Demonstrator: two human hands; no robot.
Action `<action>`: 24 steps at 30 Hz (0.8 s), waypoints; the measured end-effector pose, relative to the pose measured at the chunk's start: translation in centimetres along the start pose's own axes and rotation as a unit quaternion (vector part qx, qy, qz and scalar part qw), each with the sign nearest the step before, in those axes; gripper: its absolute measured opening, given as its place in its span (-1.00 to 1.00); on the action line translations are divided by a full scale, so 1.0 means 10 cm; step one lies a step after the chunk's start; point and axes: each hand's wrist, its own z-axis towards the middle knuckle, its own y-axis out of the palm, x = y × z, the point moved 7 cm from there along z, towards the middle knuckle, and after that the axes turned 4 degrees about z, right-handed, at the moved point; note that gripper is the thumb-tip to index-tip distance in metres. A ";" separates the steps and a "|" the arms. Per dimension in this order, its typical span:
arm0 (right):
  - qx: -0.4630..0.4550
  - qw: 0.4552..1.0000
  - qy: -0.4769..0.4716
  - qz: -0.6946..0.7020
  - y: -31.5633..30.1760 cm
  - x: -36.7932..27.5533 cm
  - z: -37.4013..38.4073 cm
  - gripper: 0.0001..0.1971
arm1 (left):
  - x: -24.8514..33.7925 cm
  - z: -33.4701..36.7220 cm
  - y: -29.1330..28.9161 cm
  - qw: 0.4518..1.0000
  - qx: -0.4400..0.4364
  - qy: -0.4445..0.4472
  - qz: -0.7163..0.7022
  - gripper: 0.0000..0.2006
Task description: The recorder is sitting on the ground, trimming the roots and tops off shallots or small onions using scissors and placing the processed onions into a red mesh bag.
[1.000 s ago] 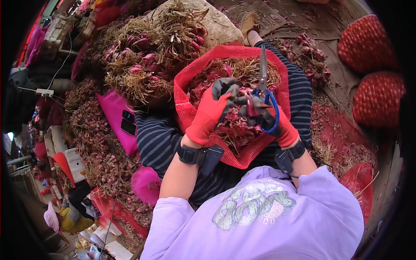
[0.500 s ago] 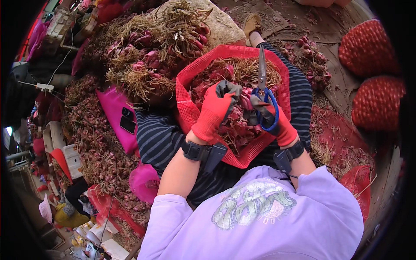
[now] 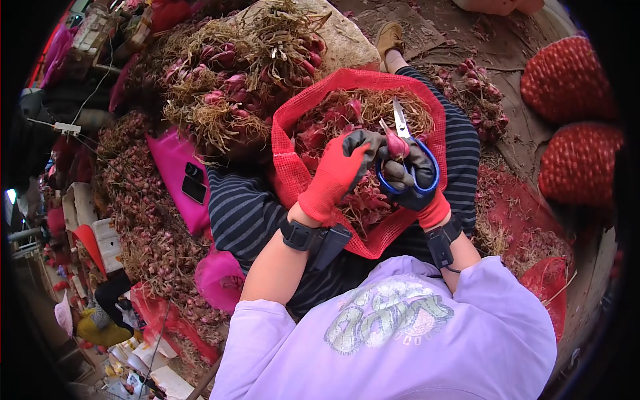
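Observation:
Both my hands wear red gloves with dark grey palms and fingers, above a red mesh bag (image 3: 290, 123) open on my lap. My left hand (image 3: 342, 167) is closed, its fingertips at a purple-red shallot (image 3: 397, 146) held upright. Fingers of my right hand (image 3: 417, 177) are wrapped through the blue handles of a pair of scissors (image 3: 401, 120), close against the shallot's right side. The blades point up and away from me. Loose red skins and dry roots (image 3: 407, 110) fill the bag beneath. My left fingertips are partly hidden.
A big heap of shallots with dry roots (image 3: 230, 93) rises at the far left beside a pale stone (image 3: 350, 43). More shallots (image 3: 143, 200) spread leftward. A phone (image 3: 194, 187) lies on pink plastic. Full red mesh sacks (image 3: 567, 77) stand right. Another person (image 3: 100, 327) is at lower left.
My right hand has turned and come inward, tilting the scissors leftward. The shallot now stands up between my hands. My left hand has shifted slightly right.

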 end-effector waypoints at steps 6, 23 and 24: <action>0.029 0.971 -0.067 -0.227 -0.27 -0.09 -0.09 -0.65 | 0.13 -0.04 0.03 0.999 0.023 0.026 -0.016 -0.81; 0.087 0.623 -0.248 -0.737 0.65 -0.19 -0.21 -0.60 | 0.23 -0.49 0.23 0.933 -0.109 0.028 -0.343 -0.64; 0.083 0.626 -0.246 -0.735 0.65 -0.14 -0.22 -0.60 | 0.21 -0.55 0.26 0.934 -0.104 0.028 -0.342 -0.64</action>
